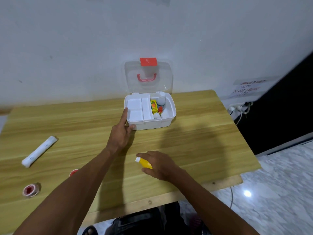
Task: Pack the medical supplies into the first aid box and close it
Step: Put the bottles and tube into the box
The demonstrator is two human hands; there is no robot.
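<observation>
First aid box (pixel 152 122) open on wooden table (pixel 203 133) by white wall (pixel 67 48); right hand (pixel 160 165) grips yellow bottle (pixel 144 162).

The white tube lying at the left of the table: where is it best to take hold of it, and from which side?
Grip the white tube around its middle, coming from above with fingers across its width. It lies flat and long on the table, diagonal, with bare wood on both sides, so this grip probably keeps it balanced. The left hand is nearer.
</observation>
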